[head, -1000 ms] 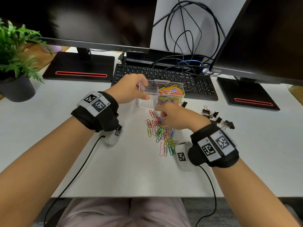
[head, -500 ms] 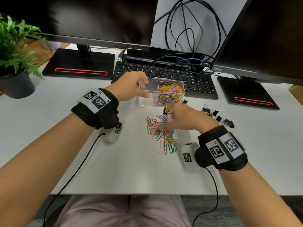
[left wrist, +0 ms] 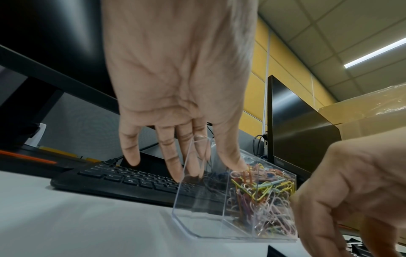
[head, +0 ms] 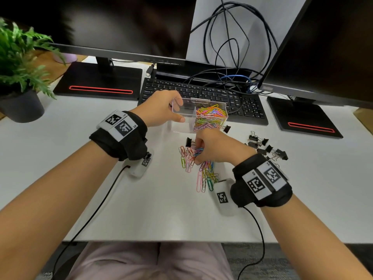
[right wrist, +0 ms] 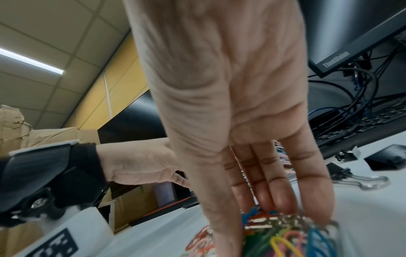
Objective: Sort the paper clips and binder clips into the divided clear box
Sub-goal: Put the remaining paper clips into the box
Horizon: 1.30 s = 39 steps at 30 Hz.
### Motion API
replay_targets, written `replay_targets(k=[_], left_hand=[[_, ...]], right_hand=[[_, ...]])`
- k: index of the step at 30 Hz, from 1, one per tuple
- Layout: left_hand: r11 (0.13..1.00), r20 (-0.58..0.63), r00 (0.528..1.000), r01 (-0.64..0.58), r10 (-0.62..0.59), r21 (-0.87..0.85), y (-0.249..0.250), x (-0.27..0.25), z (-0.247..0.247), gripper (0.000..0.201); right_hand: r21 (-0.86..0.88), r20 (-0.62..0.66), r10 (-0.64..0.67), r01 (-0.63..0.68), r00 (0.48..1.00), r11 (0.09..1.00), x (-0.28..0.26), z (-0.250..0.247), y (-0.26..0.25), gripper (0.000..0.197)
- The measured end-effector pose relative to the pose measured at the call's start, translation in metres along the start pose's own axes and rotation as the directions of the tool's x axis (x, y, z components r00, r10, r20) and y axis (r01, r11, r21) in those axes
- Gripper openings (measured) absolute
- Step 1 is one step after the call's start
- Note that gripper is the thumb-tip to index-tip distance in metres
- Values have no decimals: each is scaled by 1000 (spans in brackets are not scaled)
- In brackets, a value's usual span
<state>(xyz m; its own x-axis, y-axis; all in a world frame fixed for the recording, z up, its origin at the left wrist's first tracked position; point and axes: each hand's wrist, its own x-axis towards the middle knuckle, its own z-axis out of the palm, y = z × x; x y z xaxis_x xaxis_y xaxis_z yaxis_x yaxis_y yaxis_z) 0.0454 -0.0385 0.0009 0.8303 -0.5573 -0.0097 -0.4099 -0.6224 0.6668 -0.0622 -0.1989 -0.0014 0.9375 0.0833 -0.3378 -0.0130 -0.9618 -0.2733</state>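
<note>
Two hands shared the work in the head view: the left hand (head: 161, 112) pinched the clear box (head: 198, 118) by its empty left compartment, while the right hand (head: 214, 148) curled onto the loose paper clips (head: 201, 168) on the desk (head: 80, 158). Compared with half a second before, its fingers had bunched tighter.

The left wrist view showed thumb and fingers straddling the box wall; best held firm.

In the right wrist view the fingertips (right wrist: 283, 200) closed on coloured clips; a full pinch should stop strays dropping. Binder clips (head: 268, 148) lay unsorted.
</note>
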Motion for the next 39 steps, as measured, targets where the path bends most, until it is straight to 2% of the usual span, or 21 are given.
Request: replay_targets(k=[6,10,13,18,22,25,28,31,35,39], left_hand=[[1000,-1,1000,-7,7,2,0,-1,-1,46],[1000,-2,1000,-6,6,1,0,-1,-1,45],[1000,-2,1000,-5,5,-7,0,-1,-1,44],[1000,1,1000,-4,4,-22,-1,0,0,43],[1000,-3,1000,-3,3,-27,-4,2,0,42],[1000,-3,1000,-8,8,-28,-6,2,1,41],[1000,-4,1000,-11,11,-28,-6,3,1,42],[1000,-3,1000,-8,8,-27,-6,3,1,42],[1000,-1,1000,-10,10,-28,-5,2,1,42],[1000,2,1000,-6,6,-28,-5,1,1,42]], right_hand=[[-66,-38,-53,50,998,997,2,2,-3,15],[-65,-69,-107,102,992,993,2,4,-1,10],[15,-79,-109,111,991,994,1,1,4,11],[278,-80,-34,55,996,959,-3,-5,17,9],[340,-172,13,47,985,939,-5,-20,28,3],[366,-281,54,55,958,929,-8,-42,34,4],[356,-393,87,64,915,932,-4,-65,37,10],[320,-451,124,30,884,947,8,-78,37,12],[222,-457,99,6,884,975,23,-76,34,13],[241,-437,147,-42,888,970,29,-72,35,7]])
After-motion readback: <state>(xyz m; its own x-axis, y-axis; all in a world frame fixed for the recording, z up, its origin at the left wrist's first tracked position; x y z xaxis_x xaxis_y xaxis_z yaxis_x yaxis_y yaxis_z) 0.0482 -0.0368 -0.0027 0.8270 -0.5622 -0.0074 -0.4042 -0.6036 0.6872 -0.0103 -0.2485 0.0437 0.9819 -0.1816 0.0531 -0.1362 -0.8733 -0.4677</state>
